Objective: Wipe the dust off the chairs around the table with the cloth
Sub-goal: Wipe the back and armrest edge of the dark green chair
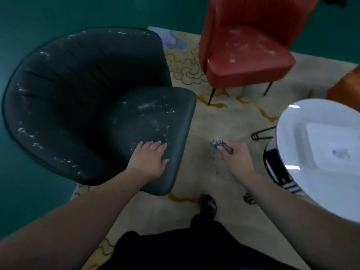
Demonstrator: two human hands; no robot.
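The left hand (149, 158) lies flat, fingers straight and spread, on the front part of the seat of a dark green armchair (81, 106). White dust speckles that seat just beyond the fingertips and runs in streaks along the curved rim of the backrest, further off and to the left of the hand. The right hand (234, 156) hangs in the air over the patterned rug (218, 121), fingers curled round a crumpled grey cloth (221, 145), whose loose end sticks out past the thumb toward the armchair. The cloth touches neither chair. Well beyond the right hand stands a red chair (245, 53) on thin dark legs, its seat flecked with white dust. Just to the right of the right hand is the round white table (288, 137), glossy, with a dark striped base showing below its edge. Below the hands, a dark shoe (209, 206) and black clothing are visible over the rug.
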